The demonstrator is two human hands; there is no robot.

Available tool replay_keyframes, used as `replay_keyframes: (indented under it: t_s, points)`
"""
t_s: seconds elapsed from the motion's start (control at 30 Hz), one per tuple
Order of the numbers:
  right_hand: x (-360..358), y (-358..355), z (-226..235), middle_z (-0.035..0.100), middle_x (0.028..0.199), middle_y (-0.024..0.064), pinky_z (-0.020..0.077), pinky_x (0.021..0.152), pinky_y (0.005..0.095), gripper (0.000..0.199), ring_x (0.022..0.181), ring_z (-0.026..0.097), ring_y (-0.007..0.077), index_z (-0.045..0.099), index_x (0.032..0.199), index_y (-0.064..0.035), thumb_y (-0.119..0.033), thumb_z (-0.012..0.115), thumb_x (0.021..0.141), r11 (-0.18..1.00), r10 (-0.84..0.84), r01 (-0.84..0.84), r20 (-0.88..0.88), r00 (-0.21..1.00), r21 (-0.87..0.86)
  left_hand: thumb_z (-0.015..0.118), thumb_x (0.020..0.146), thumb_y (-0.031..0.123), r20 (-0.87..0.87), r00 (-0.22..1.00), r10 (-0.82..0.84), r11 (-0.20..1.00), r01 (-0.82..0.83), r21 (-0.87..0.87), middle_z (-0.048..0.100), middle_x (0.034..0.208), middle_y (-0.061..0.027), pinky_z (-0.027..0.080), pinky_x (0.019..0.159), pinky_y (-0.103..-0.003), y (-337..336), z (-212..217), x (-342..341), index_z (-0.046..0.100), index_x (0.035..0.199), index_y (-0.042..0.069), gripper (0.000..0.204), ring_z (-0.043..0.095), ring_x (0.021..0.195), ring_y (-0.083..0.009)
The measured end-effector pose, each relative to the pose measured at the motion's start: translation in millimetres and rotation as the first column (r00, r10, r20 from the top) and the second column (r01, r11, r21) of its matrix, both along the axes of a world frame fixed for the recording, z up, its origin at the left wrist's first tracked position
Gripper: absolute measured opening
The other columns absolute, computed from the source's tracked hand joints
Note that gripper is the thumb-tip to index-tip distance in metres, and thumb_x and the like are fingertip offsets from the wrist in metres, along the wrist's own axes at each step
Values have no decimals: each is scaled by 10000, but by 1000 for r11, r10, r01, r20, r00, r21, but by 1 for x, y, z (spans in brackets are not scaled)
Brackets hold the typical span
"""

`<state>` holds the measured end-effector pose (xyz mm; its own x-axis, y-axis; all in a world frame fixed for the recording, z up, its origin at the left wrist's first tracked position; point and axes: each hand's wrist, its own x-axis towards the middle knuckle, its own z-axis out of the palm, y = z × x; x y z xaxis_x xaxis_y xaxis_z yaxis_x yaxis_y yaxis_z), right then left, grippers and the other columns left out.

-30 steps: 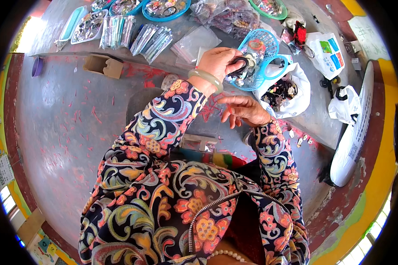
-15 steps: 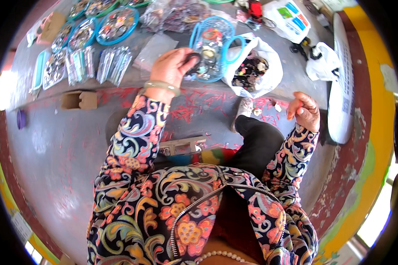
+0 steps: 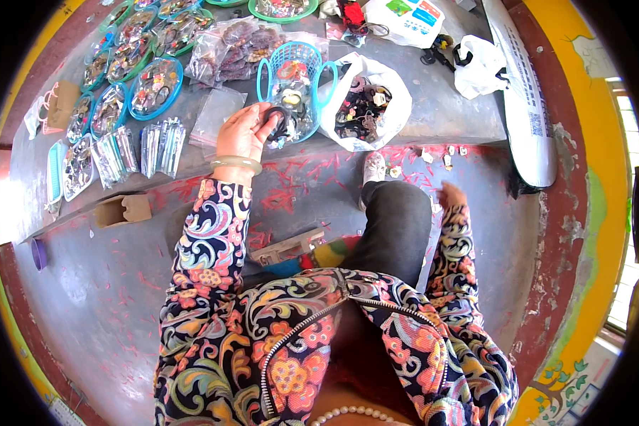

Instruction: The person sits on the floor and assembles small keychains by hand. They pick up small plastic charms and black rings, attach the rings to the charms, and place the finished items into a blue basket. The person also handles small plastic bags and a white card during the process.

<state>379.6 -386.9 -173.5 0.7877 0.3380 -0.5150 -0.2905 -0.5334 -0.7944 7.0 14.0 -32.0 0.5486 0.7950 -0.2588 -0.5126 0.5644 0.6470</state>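
Note:
My left hand (image 3: 240,135), with a pale bangle at its wrist, is closed on a black hair tie (image 3: 280,125) between thumb and fingers. It is at the lower left edge of a blue plastic basket (image 3: 302,50) with looped handles, which holds small mixed trinkets. Right of the basket, a white plastic bag (image 3: 397,117) stands rolled open, full of dark hair ties with small ornaments (image 3: 362,106). My right hand (image 3: 450,194) is over the floor beside my right knee, away from the table; it looks foreshortened and its fingers are unclear.
Round trays (image 3: 155,89) of small accessories crowd the table's left, with bundles of clear packets (image 3: 163,148) in front. Bags of purplish items (image 3: 245,53) lie behind the basket. A cardboard box (image 3: 123,210) sits below the table edge, and a long white panel (image 3: 522,92) borders the right.
The view has turned, so the table things appear further left. My right hand has dropped lower, closer to my knee. The left hand keeps the black hair tie beside the basket.

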Motion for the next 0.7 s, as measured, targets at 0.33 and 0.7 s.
replay_keyframes:
  t_s: [0.33, 0.7]
  points:
    - [-162, 286, 198, 597, 913, 25, 415, 640, 207, 307, 824, 540, 88, 546, 1099, -40, -159, 578, 818, 740, 514, -495, 93, 853, 456, 489, 869, 84, 131, 989, -62, 998, 64, -12, 605, 923, -134, 517, 788, -331, -10, 18, 7, 569, 951, -57, 182, 603, 848, -239]
    - [-212, 316, 193, 609, 785, -13, 360, 552, 181, 181, 644, 489, 42, 629, 928, -13, -101, 643, 770, 657, 615, -537, 36, 788, 529, 460, 885, 72, 194, 979, -58, 996, 72, -62, 585, 989, -144, 502, 813, -312, -17, 35, 5, 548, 986, -48, 180, 586, 895, -216]
